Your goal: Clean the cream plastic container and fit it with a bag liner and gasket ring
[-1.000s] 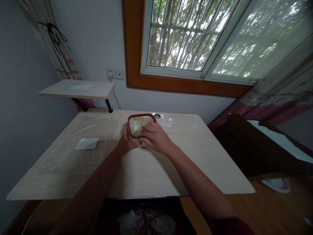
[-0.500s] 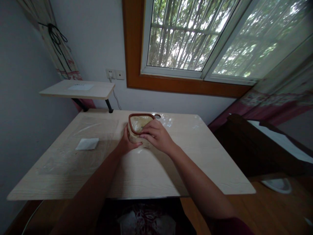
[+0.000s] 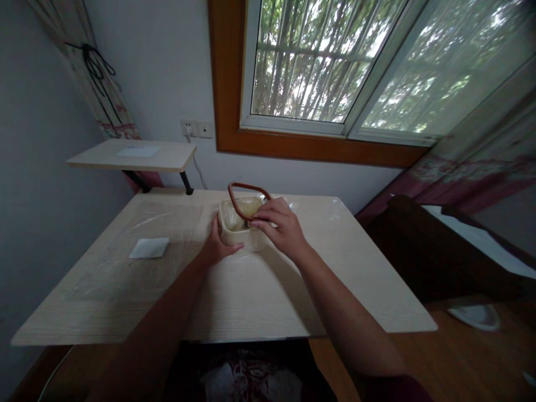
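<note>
A small cream bin (image 3: 248,240) with rounded corners stands on the table, and clear film (image 3: 233,210) shows inside its mouth. My left hand (image 3: 216,246) grips the bin's left side, thumb across the front and fingers on the far left. Between the thumb and fingers of my right hand (image 3: 280,226) is a brown rim ring (image 3: 249,186). It is tilted, with its far edge raised above the bin, while its near edge sits by the bin's front right. Something small and dark at my right fingertips is too small to tell.
On the table (image 3: 335,290), a clear plastic sheet (image 3: 176,223) lies at the left with a folded white paper (image 3: 149,248) on it. A raised shelf (image 3: 167,156) on black legs stands at the back left, carrying a paper sheet (image 3: 138,151).
The brown ring has come up off the bin's mouth and tilted, raised by my right hand, which moved slightly right and up. My left hand has stayed on the bin.
</note>
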`<state>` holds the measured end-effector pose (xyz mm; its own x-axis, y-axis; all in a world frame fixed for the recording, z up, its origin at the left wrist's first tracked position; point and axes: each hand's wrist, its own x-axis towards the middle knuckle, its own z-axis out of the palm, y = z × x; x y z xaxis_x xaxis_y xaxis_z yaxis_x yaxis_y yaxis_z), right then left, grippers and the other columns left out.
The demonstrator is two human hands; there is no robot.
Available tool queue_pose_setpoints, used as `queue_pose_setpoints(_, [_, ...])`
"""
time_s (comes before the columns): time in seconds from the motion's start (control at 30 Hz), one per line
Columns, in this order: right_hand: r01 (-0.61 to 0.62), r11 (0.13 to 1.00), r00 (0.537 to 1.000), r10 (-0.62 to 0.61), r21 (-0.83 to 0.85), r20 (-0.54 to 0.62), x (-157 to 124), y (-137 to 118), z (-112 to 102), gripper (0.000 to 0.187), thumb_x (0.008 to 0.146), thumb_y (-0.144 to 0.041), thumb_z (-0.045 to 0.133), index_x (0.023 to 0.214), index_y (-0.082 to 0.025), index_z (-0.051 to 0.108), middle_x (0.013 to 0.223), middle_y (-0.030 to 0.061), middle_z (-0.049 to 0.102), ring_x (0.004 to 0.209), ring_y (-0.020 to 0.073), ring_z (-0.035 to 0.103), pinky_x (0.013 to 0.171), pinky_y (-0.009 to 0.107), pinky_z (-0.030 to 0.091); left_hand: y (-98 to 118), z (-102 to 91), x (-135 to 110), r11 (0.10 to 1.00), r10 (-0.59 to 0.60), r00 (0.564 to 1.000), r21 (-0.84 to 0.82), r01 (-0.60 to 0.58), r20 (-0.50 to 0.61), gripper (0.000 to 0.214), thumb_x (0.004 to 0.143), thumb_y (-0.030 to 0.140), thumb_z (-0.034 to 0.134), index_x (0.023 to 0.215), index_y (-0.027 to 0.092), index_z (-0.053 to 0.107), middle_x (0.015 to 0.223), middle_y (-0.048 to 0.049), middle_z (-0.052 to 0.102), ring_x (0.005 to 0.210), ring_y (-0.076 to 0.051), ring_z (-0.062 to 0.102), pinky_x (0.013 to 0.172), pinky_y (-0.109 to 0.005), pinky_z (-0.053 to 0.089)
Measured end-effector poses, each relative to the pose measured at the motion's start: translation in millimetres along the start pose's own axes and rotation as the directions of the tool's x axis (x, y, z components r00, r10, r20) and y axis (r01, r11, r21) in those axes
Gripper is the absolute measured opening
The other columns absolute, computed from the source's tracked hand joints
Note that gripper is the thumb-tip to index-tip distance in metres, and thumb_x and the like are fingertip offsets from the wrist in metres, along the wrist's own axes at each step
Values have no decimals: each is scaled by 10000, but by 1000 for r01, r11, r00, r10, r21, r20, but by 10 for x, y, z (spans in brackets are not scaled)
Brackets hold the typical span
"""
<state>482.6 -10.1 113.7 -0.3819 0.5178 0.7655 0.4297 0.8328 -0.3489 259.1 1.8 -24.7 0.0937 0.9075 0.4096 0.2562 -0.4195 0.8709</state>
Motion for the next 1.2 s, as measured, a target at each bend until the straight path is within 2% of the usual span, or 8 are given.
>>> queue_pose_setpoints(0.17, [-74, 996, 986, 66, -48, -154, -179, 161, -111, 72, 915, -305, 712, 929, -265, 770, 898, 39, 723, 909, 230, 645, 869, 449, 518, -73, 18, 5, 1000, -20, 1000, -3, 20, -2, 1285, 589, 460, 911, 1576, 222, 124, 1582, -208, 354, 1477, -374, 375, 1228, -535, 318])
queue_pose_setpoints(0.37, [-197, 974, 952, 163, -110, -261, -607, 442, -236, 80, 917, -307, 708, 930, -248, 760, 893, 52, 705, 902, 234, 634, 823, 434, 529, -64, 12, 4, 999, -36, 999, 5, 36, -12, 1282, 582, 423, 914, 1574, 190, 137, 1558, -228, 384, 1462, -373, 404, 1216, -515, 345])
queue_pose_setpoints(0.53, [-223, 956, 964, 186, -193, -191, -957, 673, -388, 99, 924, -309, 704, 950, -235, 764, 898, 62, 710, 897, 238, 625, 803, 432, 521, -42, -10, 8, 999, -25, 1000, 31, 26, -15, 1273, 583, 410, 913, 1577, 189, 148, 1574, -225, 368, 1472, -376, 389, 1220, -503, 344])
queue_pose_setpoints(0.73, [-119, 940, 992, 129, -321, 10, -1274, 931, -493, 133, 923, -329, 711, 981, -234, 783, 907, 72, 740, 890, 247, 637, 820, 446, 504, -76, -13, 16, 999, -51, 999, 16, 51, -3, 1257, 595, 428, 904, 1574, 185, 154, 1578, -226, 363, 1481, -379, 372, 1230, -511, 319])
queue_pose_setpoints(0.93, [-103, 906, 971, 181, -410, 158, -1498, 995, -405, 147, 938, -338, 695, 981, -239, 796, 910, 68, 747, 907, 235, 621, 862, 428, 466, -132, 8, 21, 997, -65, 998, -42, 65, 0, 1278, 597, 477, 905, 1588, 209, 143, 1588, -205, 355, 1495, -376, 345, 1233, -512, 308])
queue_pose_setpoints(1.2, [-126, 882, 936, 257, -454, 239, -1635, 1058, -366, 144, 916, -385, 721, 976, -279, 798, 959, 57, 755, 978, 262, 597, 897, 439, 451, -226, 33, 13, 990, -86, 996, -109, 87, 14, 1311, 576, 440, 927, 1591, 207, 131, 1602, -211, 339, 1510, -382, 313, 1246, -518, 277])
